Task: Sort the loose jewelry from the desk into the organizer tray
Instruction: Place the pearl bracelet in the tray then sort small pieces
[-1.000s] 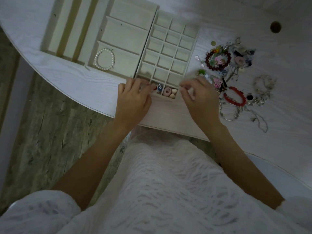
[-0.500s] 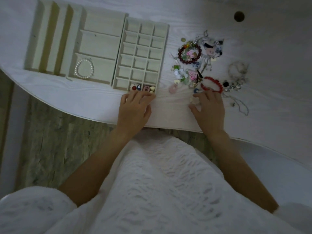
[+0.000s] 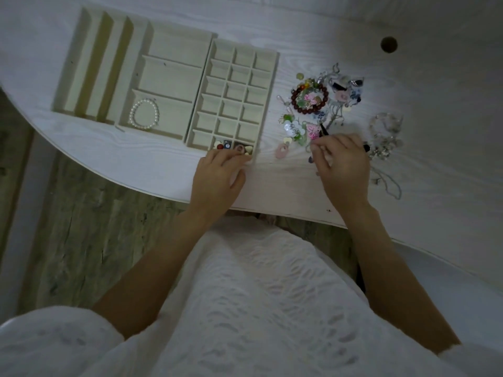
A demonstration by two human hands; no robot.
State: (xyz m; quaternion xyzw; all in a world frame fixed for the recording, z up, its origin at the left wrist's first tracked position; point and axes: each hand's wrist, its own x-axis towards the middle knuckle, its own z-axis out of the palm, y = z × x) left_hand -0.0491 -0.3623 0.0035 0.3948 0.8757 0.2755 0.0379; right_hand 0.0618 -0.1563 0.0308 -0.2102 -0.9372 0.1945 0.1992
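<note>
— Since half a second ago the right hand (image 3: 341,164) has slid up from the bare counter (image 3: 272,191) into the near edge of the jewelry pile (image 3: 326,104); the red bracelet that showed beside its fingers is now hidden under them. What is it holding?

— Its fingers are curled and the tips are pinched together over the pink charm (image 3: 312,131), but they cover whatever is between them, so I cannot tell if the grip has closed on anything.

— And the left hand (image 3: 219,175)?

— Flat and relaxed, grasping nothing, fingertips resting on the near rim of the tray (image 3: 190,137), beside the two near compartments that already hold small pieces. A pearl bracelet (image 3: 144,114) lies in a larger compartment further left. Most of the jewelry is loose on the counter, to the right of the tray.

— So what could go wrong?

— The pile looks tangled: chains, a dark bead bracelet (image 3: 309,97) and charms overlap. Lifting one piece may drag its neighbours along and scatter them, perhaps toward the counter's edge. A pink ring (image 3: 281,151) lies apart, near the tray, and a sweeping wrist could knock it away.

— And the tray?

— Those cells are small; a piece dropped carelessly could land in the wrong one.
</note>
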